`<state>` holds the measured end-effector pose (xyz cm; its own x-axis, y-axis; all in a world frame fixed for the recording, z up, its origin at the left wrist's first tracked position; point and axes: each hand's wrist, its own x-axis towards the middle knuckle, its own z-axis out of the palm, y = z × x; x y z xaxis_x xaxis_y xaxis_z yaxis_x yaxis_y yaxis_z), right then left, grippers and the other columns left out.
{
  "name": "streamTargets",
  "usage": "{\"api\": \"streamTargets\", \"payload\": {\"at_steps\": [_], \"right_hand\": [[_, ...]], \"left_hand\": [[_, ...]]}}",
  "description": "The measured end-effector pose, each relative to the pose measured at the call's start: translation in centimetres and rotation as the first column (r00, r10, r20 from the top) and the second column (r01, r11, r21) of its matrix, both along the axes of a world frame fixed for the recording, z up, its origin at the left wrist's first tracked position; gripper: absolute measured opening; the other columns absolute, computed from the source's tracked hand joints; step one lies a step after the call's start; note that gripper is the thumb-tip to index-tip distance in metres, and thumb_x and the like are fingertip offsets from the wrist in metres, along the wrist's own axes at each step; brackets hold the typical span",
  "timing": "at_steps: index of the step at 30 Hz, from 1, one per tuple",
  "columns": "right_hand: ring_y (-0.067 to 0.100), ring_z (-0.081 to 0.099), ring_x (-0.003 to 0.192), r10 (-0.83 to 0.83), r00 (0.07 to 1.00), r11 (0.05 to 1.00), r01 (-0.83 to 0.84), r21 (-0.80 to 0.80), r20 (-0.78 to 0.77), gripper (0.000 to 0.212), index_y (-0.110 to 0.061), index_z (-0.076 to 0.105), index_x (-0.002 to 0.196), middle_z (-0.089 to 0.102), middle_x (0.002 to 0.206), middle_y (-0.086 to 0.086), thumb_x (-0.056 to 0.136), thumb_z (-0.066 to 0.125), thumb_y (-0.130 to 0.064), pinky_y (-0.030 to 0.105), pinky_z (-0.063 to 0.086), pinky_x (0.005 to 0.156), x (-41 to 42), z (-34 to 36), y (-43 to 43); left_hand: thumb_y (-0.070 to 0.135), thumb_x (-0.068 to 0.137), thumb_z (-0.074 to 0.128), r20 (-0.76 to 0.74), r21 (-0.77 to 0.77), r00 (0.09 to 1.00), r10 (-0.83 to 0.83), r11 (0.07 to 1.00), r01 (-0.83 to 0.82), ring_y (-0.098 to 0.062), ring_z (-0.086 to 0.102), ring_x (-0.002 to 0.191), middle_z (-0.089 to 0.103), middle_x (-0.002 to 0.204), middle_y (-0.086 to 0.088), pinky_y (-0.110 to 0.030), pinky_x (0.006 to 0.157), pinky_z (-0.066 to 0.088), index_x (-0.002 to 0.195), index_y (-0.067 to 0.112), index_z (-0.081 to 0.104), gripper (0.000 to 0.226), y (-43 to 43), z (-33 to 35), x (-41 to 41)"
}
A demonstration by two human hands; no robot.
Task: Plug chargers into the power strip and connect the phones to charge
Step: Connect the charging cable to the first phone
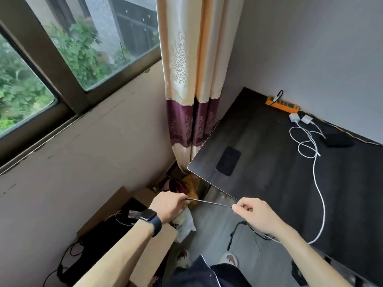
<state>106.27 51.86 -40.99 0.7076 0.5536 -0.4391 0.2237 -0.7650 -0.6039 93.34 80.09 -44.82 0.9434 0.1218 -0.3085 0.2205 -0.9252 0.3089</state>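
A thin dark cable (209, 202) is stretched taut between my hands, below the table's near corner. My left hand (169, 206) pinches its left end and my right hand (256, 215) pinches its right end, while the rest of it dangles under my right wrist. On the dark table (269, 162) an orange power strip (283, 104) lies at the far edge by the wall. Two white charger bricks (300, 118) sit just in front of it, with a white cable (310, 146) coiled and trailing off the near edge. One black phone (228, 161) lies near the left corner, another (337, 140) beside the chargers.
A curtain (192, 90) hangs in the corner beside the table. Cardboard boxes (116, 204) and tangled black wires (68, 257) lie on the floor by the window wall. Bags and clutter fill the corner under the curtain. My feet show at the bottom.
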Motion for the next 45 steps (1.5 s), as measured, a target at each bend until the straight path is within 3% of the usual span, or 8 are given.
{"api": "streamTargets", "payload": {"at_steps": [7, 14, 21, 27, 30, 35, 38, 45], "right_hand": [[0.005, 0.045, 0.061, -0.093, 0.995, 0.996, 0.093, 0.015, 0.034, 0.015, -0.029, 0.066, 0.081, 0.066, 0.077, 0.003, 0.089, 0.061, -0.041, 0.024, 0.043, 0.065, -0.6, -0.2, -0.1], [0.001, 0.052, 0.062, -0.002, 0.996, 0.991, -0.01, 0.132, 0.086, 0.023, -0.028, 0.067, 0.078, 0.067, 0.073, -0.007, 0.091, 0.062, -0.046, 0.015, 0.041, 0.061, -2.3, 0.8, 4.4], [0.0, 0.067, 0.066, 0.039, 0.993, 0.997, -0.031, 0.074, -0.109, 0.023, -0.031, 0.071, 0.082, 0.075, 0.074, -0.011, 0.089, 0.062, -0.05, 0.023, 0.055, 0.07, -0.6, 1.6, 3.4], [0.002, 0.044, 0.049, 0.032, 0.989, 0.999, -0.037, -0.037, -0.143, 0.034, -0.023, 0.048, 0.068, 0.047, 0.054, -0.012, 0.089, 0.06, -0.047, 0.024, 0.035, 0.056, -0.7, 0.4, 1.9], [0.003, 0.038, 0.043, -0.056, 0.978, 0.998, 0.063, 0.028, -0.203, 0.022, -0.029, 0.067, 0.076, 0.041, 0.05, -0.012, 0.092, 0.059, -0.043, 0.019, 0.032, 0.048, -0.3, 0.5, -0.3], [0.003, 0.032, 0.044, -0.101, 0.978, 0.975, 0.134, 0.177, -0.184, 0.023, -0.045, 0.075, 0.097, 0.038, 0.053, -0.013, 0.1, 0.053, -0.042, 0.013, 0.027, 0.044, -0.2, 1.7, 0.5], [0.005, 0.042, 0.053, 0.033, 0.984, 0.994, -0.015, 0.105, -0.175, 0.025, -0.047, 0.075, 0.097, 0.053, 0.058, -0.011, 0.093, 0.051, -0.055, 0.023, 0.035, 0.056, -0.7, 2.9, 2.4], [0.008, 0.065, 0.065, -0.191, 0.961, 0.918, 0.248, 0.311, -0.201, 0.015, -0.026, 0.074, 0.092, 0.079, 0.082, -0.002, 0.083, 0.077, -0.038, 0.025, 0.052, 0.065, 0.4, 6.2, 1.9]], "left_hand": [[0.041, 0.093, 0.046, -0.268, 0.032, 0.958, 0.102, 0.995, -0.097, -0.025, 0.061, 0.116, 0.065, 0.126, 0.002, -0.036, 0.09, 0.052, 0.124, 0.035, 0.059, 0.034, 4.2, -1.2, -2.3], [0.045, 0.095, 0.054, 0.02, -0.401, 0.998, -0.058, 0.914, 0.061, -0.015, 0.061, 0.115, 0.066, 0.127, 0.006, -0.033, 0.098, 0.049, 0.127, 0.027, 0.06, 0.038, -5.0, 3.0, 2.4], [0.047, 0.1, 0.046, 0.14, -0.232, 0.989, -0.047, 0.97, 0.078, -0.01, 0.064, 0.097, 0.072, 0.101, 0.014, -0.034, 0.084, 0.051, 0.107, 0.032, 0.067, 0.027, -1.2, 2.0, 2.0], [0.042, 0.1, 0.047, 0.111, -0.252, 0.977, 0.181, 0.956, -0.149, -0.018, 0.067, 0.088, 0.072, 0.092, 0.009, -0.037, 0.078, 0.054, 0.096, 0.029, 0.06, 0.019, 2.5, 1.1, 0.3], [0.043, 0.099, 0.046, 0.034, -0.138, 0.961, 0.273, 0.954, -0.266, -0.026, 0.066, 0.09, 0.071, 0.093, 0.002, -0.038, 0.077, 0.053, 0.095, 0.029, 0.058, 0.019, 5.8, 0.6, -1.1], [0.038, 0.088, 0.06, -0.267, -0.237, 0.953, 0.141, 0.949, -0.207, -0.021, 0.061, 0.112, 0.066, 0.125, -0.002, -0.028, 0.091, 0.049, 0.124, 0.025, 0.056, 0.038, 3.8, 1.1, -0.3], [0.041, 0.086, 0.067, -0.144, -0.44, 0.988, 0.055, 0.891, -0.114, -0.015, 0.052, 0.128, 0.052, 0.143, 0.006, -0.024, 0.104, 0.039, 0.145, 0.026, 0.043, 0.065, -0.6, 2.9, 2.1], [0.043, 0.099, 0.053, 0.097, -0.63, 0.995, -0.003, 0.774, 0.064, 0.003, 0.064, 0.068, 0.067, 0.072, 0.018, -0.008, 0.061, 0.044, 0.089, 0.027, 0.067, 0.023, -6.6, 5.4, 4.7]]}}
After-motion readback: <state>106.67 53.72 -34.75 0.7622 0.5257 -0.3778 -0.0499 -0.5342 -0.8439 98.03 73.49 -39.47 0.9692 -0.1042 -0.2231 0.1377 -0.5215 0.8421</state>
